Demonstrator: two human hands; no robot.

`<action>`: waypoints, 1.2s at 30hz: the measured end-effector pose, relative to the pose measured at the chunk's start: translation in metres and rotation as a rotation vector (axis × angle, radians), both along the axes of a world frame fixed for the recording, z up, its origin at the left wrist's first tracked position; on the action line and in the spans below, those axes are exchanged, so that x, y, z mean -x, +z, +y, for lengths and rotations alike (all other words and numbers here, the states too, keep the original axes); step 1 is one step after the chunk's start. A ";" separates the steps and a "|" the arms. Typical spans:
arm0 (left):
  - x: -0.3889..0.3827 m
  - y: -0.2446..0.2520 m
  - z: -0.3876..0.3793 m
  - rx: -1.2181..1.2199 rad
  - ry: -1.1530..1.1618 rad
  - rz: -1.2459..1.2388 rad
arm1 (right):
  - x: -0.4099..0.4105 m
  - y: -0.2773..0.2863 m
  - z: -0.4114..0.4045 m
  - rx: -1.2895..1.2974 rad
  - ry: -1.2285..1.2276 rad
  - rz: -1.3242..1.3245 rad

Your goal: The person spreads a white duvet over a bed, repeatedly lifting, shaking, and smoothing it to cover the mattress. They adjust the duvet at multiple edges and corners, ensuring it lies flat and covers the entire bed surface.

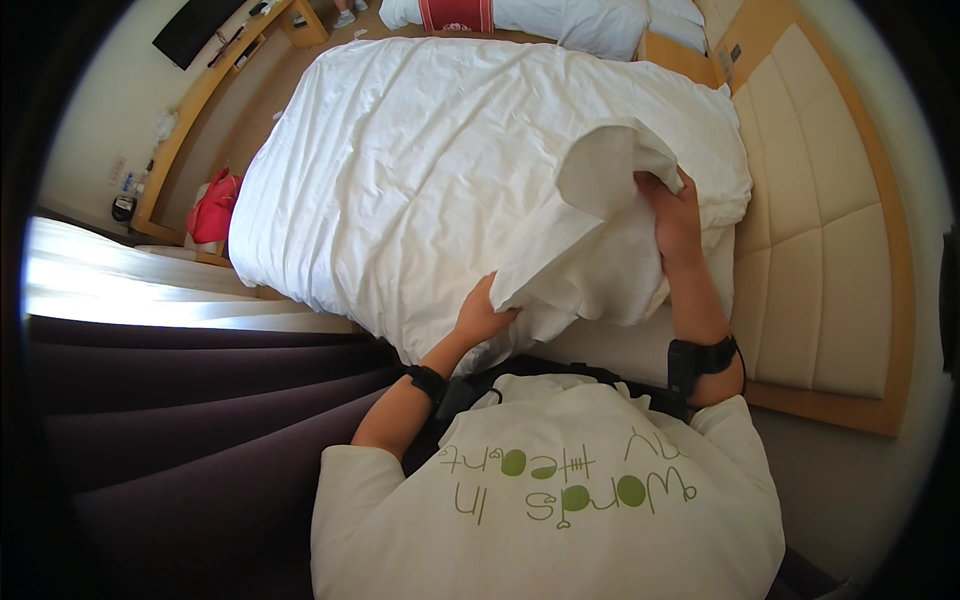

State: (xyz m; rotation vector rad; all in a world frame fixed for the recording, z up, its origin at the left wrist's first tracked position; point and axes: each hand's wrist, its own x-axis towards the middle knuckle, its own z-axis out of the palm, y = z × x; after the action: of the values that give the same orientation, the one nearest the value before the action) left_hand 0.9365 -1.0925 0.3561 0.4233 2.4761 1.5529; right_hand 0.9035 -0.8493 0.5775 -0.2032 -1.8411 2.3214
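Observation:
Before me a white duvet [390, 165] covers most of the bed, with creases running along it. Its near corner by the headboard is lifted and folded back as a loose white flap [600, 247]. My right hand [671, 214] grips the upper edge of this flap, raised above the bed near the headboard. Lower and to the left, my left hand [484, 311] pinches another edge of the flap, close to the bed's near side. Under the flap, part of the white mattress side [630, 337] shows. Some fingers of both hands are hidden by the cloth.
A padded cream headboard [817, 225] with a wooden frame stands at right. Dark purple curtains [210, 420] hang close on my left. A red bag [215, 206] sits beneath the wooden desk [176, 142]. Beyond are a second bed [540, 19] and a person's feet [345, 16].

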 end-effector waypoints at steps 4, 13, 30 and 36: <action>0.006 -0.054 -0.029 0.395 -0.022 -0.183 | -0.018 -0.009 0.020 -0.332 0.185 0.018; 0.154 0.083 -0.102 0.970 -0.037 0.198 | 0.108 0.021 0.089 -1.507 0.108 -0.110; -0.004 0.013 -0.001 0.585 -0.848 0.016 | -0.148 -0.110 0.182 -1.082 1.027 -0.735; -0.024 -0.045 0.022 0.603 -1.038 -0.309 | -0.178 -0.169 0.221 -1.057 1.049 -0.934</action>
State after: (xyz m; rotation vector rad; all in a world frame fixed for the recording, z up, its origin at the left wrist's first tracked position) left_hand 0.9606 -1.0700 0.3108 1.0189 1.8062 0.4007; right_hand 1.0817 -0.6282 0.4087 -0.1921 -4.0935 1.1095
